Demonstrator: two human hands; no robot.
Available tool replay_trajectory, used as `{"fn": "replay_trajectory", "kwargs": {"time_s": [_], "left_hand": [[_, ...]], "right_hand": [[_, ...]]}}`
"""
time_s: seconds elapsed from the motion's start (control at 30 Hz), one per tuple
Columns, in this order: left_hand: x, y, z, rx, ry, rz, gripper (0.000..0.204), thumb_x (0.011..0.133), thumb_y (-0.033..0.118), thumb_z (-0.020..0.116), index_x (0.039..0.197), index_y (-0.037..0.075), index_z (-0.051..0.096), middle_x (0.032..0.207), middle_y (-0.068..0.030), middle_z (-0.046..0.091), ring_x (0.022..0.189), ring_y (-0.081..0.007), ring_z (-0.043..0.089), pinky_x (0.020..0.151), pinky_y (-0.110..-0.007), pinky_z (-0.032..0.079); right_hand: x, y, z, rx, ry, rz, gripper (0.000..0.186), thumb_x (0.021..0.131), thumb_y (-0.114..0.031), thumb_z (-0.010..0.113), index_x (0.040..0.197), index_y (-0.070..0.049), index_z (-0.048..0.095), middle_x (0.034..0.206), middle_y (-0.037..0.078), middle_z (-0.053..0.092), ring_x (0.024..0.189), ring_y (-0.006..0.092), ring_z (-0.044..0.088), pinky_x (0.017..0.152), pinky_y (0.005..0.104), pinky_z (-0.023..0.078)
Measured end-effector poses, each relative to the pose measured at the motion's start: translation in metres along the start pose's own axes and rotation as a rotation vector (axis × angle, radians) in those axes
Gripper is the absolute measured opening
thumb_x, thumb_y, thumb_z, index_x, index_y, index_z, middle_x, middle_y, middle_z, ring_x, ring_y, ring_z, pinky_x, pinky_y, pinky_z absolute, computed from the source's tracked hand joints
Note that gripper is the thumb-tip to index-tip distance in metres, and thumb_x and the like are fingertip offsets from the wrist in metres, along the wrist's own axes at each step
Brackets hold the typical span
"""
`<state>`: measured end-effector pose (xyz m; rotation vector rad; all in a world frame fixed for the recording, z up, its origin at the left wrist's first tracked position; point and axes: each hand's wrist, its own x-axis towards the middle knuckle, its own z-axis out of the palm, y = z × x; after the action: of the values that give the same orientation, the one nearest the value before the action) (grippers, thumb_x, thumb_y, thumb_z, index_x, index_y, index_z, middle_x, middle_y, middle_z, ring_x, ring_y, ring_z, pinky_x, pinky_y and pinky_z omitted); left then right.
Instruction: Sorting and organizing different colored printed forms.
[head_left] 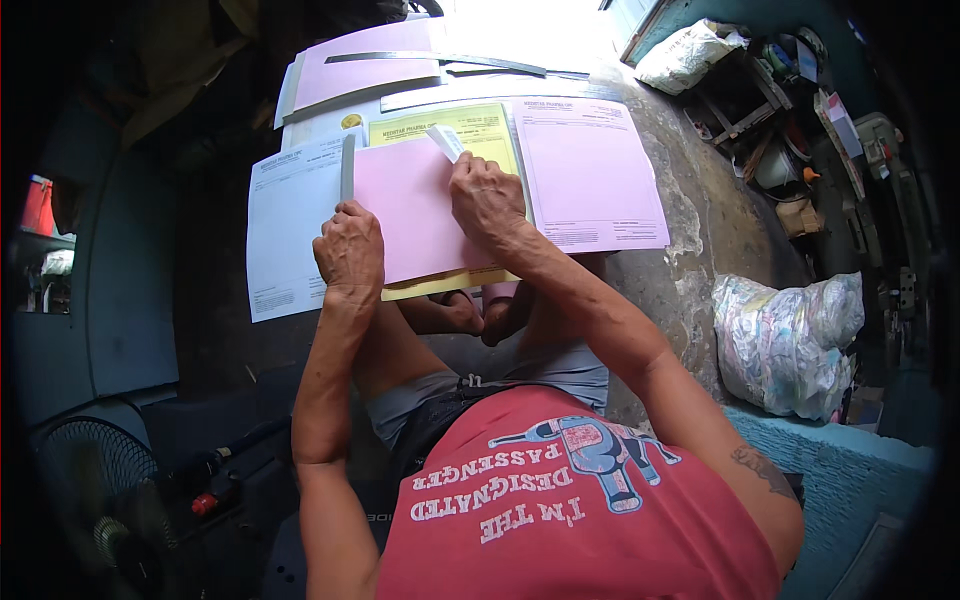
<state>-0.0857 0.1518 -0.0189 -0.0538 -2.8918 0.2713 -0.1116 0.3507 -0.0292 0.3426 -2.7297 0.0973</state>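
Gripping the lower end of a grey strip (347, 168), the left hand (350, 248) is curled into a fist; the right hand (488, 198) pinches a white paper piece (445, 142). Between them a plain pink sheet (412, 212) lies over a yellow form (488, 122), a blue form (295, 228) to its left and a printed pink form (590, 172) to its right. Beyond lies a metal strip (435, 62).

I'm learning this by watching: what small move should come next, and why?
Probably straighten the white paper in the right fingers: it slants across the top edge of the middle pink sheet, while the grey strip in the left fingers lies nearly straight along that sheet's left side.
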Motion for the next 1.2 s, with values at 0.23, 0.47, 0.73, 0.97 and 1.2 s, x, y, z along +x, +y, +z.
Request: {"fn": "replay_trajectory", "kwargs": {"time_s": [0.23,0.47,0.73,0.97,1.2], "left_hand": [[0.005,-0.059,-0.031,-1.226,0.253,-0.233,0.025,0.104,0.019,0.058,0.095,0.002,0.074,0.078,-0.0056,0.073,0.070,-0.0105,0.066,0.062,-0.028,0.050],[-0.004,-0.054,-0.002,-1.972,0.489,-0.156,0.028,0.095,0.023,0.072,0.108,-0.001,0.065,0.092,-0.0046,0.066,0.089,-0.0101,0.061,0.077,-0.028,0.048],[0.004,-0.049,0.003,-1.625,0.389,-0.232,0.029,0.094,0.024,0.069,0.111,0.001,0.065,0.099,-0.0098,0.070,0.099,-0.0190,0.065,0.091,-0.037,0.050],[0.004,-0.048,0.029,-1.618,0.280,-0.072,0.031,0.096,0.021,0.069,0.117,0.000,0.061,0.102,-0.0125,0.071,0.093,-0.0178,0.070,0.082,-0.033,0.056],[0.108,-0.074,0.006,-1.415,0.266,-0.002,0.027,0.094,0.015,0.070,0.117,0.001,0.065,0.093,-0.0116,0.072,0.089,-0.0196,0.069,0.078,-0.031,0.056]], "right_hand": [[0.025,0.059,-0.044,1.236,0.131,0.301,0.025,0.104,-0.014,0.049,0.106,0.004,0.068,0.082,0.011,0.070,0.071,0.0153,0.063,0.070,0.0306,0.053],[0.000,0.055,-0.051,1.628,0.298,0.186,0.021,0.104,-0.017,0.056,0.118,-0.002,0.051,0.103,0.008,0.062,0.097,0.0134,0.058,0.090,0.0300,0.047],[-0.002,0.042,-0.029,1.410,0.351,0.140,0.007,0.104,-0.007,0.054,0.109,-0.003,0.051,0.097,0.003,0.050,0.090,0.0106,0.051,0.084,0.0291,0.046],[-0.021,0.048,-0.001,1.418,0.121,0.195,0.017,0.101,-0.013,0.060,0.113,-0.004,0.052,0.099,0.006,0.058,0.097,0.0150,0.057,0.087,0.0329,0.049],[0.065,0.061,-0.023,1.223,0.009,0.301,0.023,0.097,-0.002,0.051,0.118,0.004,0.051,0.107,0.018,0.063,0.094,0.0232,0.063,0.086,0.0387,0.053]]}}
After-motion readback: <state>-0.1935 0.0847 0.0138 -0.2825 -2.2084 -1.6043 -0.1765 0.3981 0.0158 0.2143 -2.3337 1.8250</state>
